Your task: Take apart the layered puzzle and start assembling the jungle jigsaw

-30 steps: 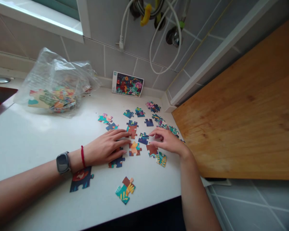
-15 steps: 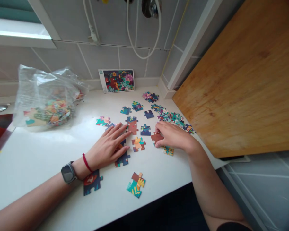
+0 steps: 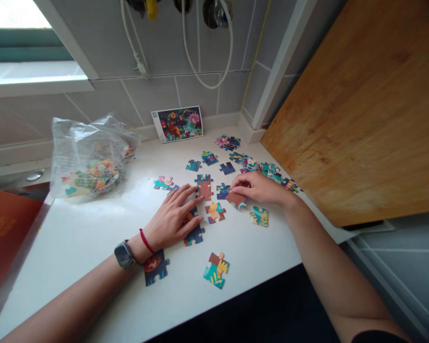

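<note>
My right hand [image 3: 259,187] pinches a reddish-brown jigsaw piece [image 3: 236,200] between thumb and fingers, just above the white counter [image 3: 75,243]. My left hand [image 3: 174,220] lies flat with its fingers spread, partly covering a dark blue piece [image 3: 195,235]. Its fingertips reach a red-brown piece [image 3: 204,189] and an orange piece [image 3: 214,212]. A smartwatch [image 3: 123,254] and a red string [image 3: 145,241] circle my left wrist. Several more colourful pieces lie scattered around both hands.
A picture card [image 3: 177,124] leans against the tiled wall behind the pieces. To the left sits a clear plastic bag of pieces [image 3: 93,159]. A wooden board [image 3: 357,109] rises at the right, and a red surface [image 3: 5,233] lies beyond the counter's left edge.
My right hand has taken the reddish-brown piece in its fingers and shifted it slightly up and left. My left hand has barely moved on the counter. The whole view has shifted as my head moved.
</note>
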`<state>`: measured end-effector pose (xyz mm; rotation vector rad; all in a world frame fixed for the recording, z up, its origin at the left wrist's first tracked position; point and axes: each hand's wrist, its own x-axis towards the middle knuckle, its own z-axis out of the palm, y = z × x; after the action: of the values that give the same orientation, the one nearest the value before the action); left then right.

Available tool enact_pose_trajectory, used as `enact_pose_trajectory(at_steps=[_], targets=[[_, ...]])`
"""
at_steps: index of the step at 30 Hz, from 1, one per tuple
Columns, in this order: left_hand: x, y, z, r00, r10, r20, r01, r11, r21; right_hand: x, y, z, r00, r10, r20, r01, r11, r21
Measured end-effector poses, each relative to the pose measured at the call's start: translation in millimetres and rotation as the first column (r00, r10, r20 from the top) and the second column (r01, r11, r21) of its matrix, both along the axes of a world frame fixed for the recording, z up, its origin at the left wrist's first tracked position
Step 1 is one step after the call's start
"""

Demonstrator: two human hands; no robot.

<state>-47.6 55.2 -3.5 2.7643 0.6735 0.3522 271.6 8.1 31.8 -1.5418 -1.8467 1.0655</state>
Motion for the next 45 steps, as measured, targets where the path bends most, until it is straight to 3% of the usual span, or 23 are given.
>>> enact_pose_trajectory(at_steps=[6,9,13,20,38,42,45], targets=[[1.0,-0.9,3.4,0.999,-0.015,-0.04,0.015,1.0,-0.002,-8.8,-5.8,0.8,0.981,0.192,-0.039,-0.194,0.979,-0.058],[1.0,-1.9,4.6,0.998,-0.027,-0.061,0.026,1.0,-0.013,-14.7,-4.2,-3.7,0.998,0.061,-0.002,-0.061,0.997,0.043],[1.2,-2.6,5.5,0.997,-0.019,-0.077,0.018,1.0,-0.007,-18.2,0.6,-9.9,0.985,-0.131,0.111,0.101,0.965,0.241],[2.0,-2.0,7.4,0.997,-0.025,-0.079,0.027,0.999,0.021,-20.8,4.2,-19.0,0.986,-0.104,0.133,0.056,0.944,0.324],[2.7,-1.2,4.9,0.999,-0.028,-0.016,0.029,0.998,0.059,-21.5,4.9,-24.6,0.985,-0.146,0.089,0.109,0.936,0.334],[3.0,-0.4,1.9,0.999,-0.027,0.033,0.026,0.999,0.047,-12.2,19.0,-26.1,0.967,-0.242,0.084,0.19,0.899,0.394],[2.7,0.3,-1.6,0.997,-0.027,0.067,0.025,0.999,0.036,3.5,47.5,-24.2,0.932,-0.333,0.146,0.234,0.858,0.458]])
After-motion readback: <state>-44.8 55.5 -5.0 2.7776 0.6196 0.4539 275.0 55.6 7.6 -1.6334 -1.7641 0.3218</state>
